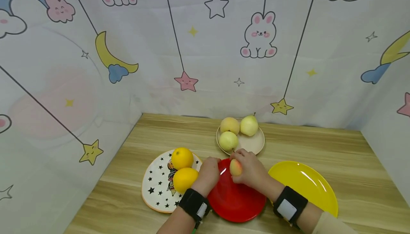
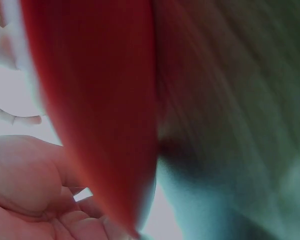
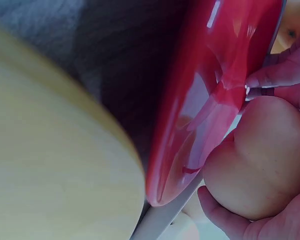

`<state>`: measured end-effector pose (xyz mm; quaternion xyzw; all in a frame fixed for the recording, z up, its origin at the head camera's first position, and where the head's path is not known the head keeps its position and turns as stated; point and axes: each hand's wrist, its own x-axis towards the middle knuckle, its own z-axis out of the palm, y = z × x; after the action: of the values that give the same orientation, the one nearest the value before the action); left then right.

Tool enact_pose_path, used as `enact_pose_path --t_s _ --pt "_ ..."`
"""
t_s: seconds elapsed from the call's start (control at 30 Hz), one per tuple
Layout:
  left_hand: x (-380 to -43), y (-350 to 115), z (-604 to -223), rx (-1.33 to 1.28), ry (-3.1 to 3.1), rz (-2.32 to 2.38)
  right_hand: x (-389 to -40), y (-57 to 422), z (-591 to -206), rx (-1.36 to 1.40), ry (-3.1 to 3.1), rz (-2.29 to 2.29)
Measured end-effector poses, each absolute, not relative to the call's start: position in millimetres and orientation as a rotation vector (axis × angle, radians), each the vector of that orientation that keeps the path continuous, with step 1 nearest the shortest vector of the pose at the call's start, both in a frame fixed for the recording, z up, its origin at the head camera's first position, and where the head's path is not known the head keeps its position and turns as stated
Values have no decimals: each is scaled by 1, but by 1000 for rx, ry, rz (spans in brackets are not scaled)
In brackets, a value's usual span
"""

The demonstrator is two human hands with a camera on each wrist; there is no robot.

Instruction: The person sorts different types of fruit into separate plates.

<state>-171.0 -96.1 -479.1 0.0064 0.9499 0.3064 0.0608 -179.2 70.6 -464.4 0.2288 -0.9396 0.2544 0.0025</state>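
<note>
My right hand [image 1: 253, 173] grips a small pink-yellow peach [image 1: 235, 167] just above the far part of a red plate [image 1: 235, 199]. In the right wrist view the peach [image 3: 260, 155] fills the lower right, with my fingers [image 3: 285, 72] curled round it beside the glossy red plate [image 3: 210, 75]. My left hand [image 1: 209, 171] is curled on the red plate's left rim. The left wrist view shows that red plate [image 2: 100, 100] edge-on and blurred, with my palm [image 2: 30, 185] beneath it.
A beige plate [image 1: 254, 144] behind the hands holds three pale peaches [image 1: 229, 125]. A white star-patterned plate [image 1: 155, 186] on the left carries two oranges [image 1: 182, 157]. A yellow plate [image 1: 304, 184] lies at the right. Cartoon-printed cloth walls enclose the wooden table [image 1: 336, 148].
</note>
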Motion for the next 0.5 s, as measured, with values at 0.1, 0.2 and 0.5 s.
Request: enact_pose_path --t_s 0.1,0.2,0.5 --pt "-171 -96 -479 15 2877 906 -178 69 -465 730 -3002 792" --pt "-171 -96 -478 12 2878 890 -177 69 -465 790 -3024 818" --pt "-172 -95 -478 42 2922 815 -179 69 -469 968 -3026 793"
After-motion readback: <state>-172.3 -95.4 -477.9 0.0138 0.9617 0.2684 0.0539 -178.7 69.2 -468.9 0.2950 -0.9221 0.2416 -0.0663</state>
